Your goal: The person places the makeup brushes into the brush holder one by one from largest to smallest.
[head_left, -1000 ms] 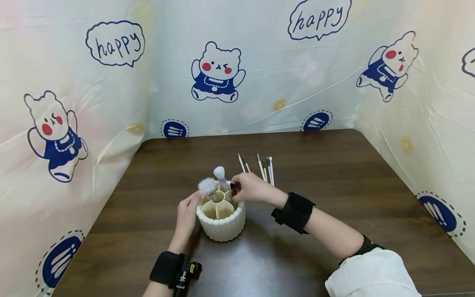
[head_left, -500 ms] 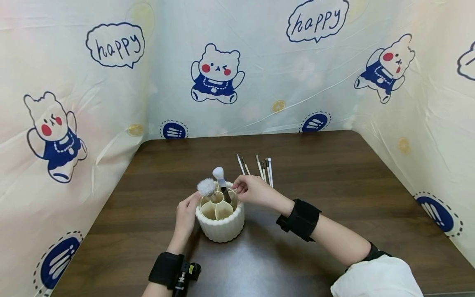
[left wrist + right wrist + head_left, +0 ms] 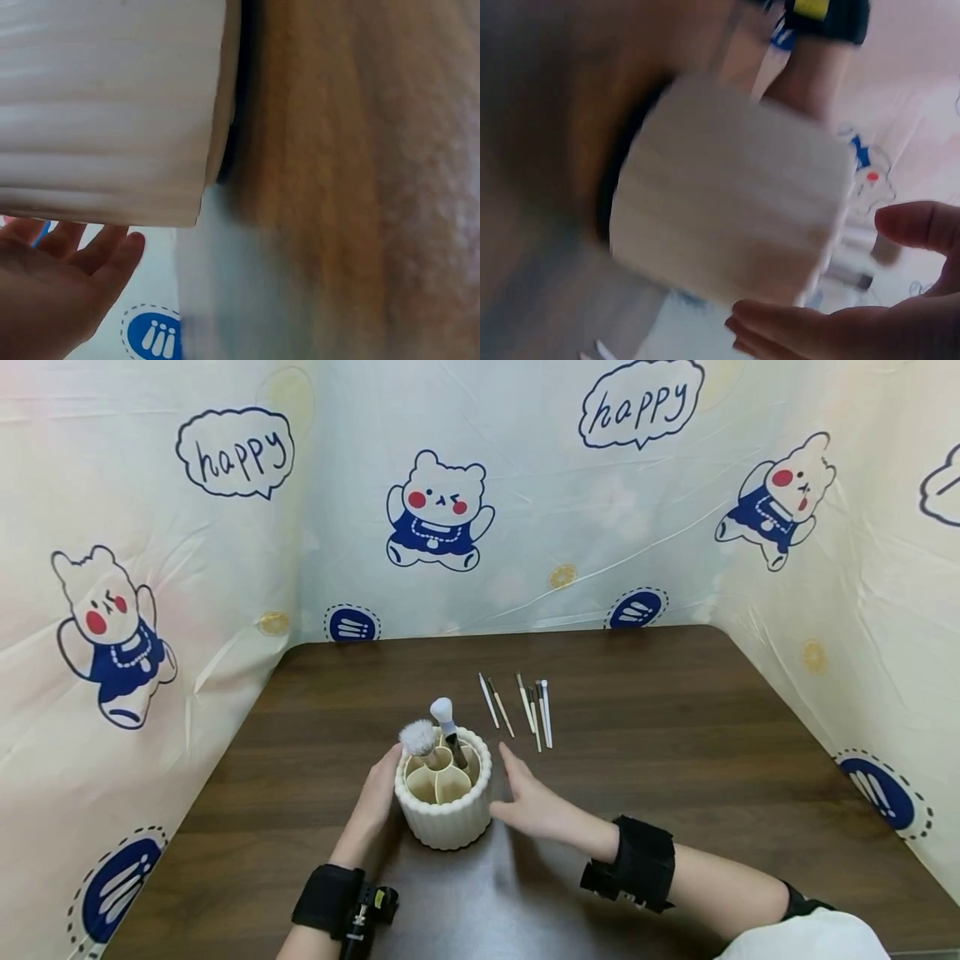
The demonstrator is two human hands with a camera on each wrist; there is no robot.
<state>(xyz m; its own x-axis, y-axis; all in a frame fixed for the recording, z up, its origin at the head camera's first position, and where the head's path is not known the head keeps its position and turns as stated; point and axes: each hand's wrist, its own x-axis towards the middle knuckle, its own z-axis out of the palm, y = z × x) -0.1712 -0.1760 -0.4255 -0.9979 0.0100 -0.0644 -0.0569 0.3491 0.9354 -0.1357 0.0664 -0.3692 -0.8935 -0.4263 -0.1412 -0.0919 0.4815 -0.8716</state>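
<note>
A cream, ribbed brush holder (image 3: 447, 828) with several petal-like compartments stands upright on the table. In it are a fluffy white makeup brush (image 3: 417, 737) at the left and a smaller white-headed makeup brush (image 3: 442, 711) with a dark lower part, leaning behind. My left hand (image 3: 375, 792) lies along the holder's left side; in the left wrist view its extended fingers (image 3: 112, 255) rest at the ribbed wall. My right hand (image 3: 534, 802) is spread at the holder's right side, thumb near the wall and fingers pointing away, holding nothing. The right wrist view is blurred.
Behind the holder, to its right, several slim brushes (image 3: 534, 714) lie on the brown wooden table (image 3: 675, 735). Two more thin sticks, one white stick (image 3: 489, 700) and one tan stick (image 3: 501, 706), lie left of them. A printed curtain (image 3: 525, 510) surrounds the table.
My right hand has let go of the smaller makeup brush, withdrawn from the compartments and spread beside the holder's right wall. My left hand has shifted slightly along the left side.
</note>
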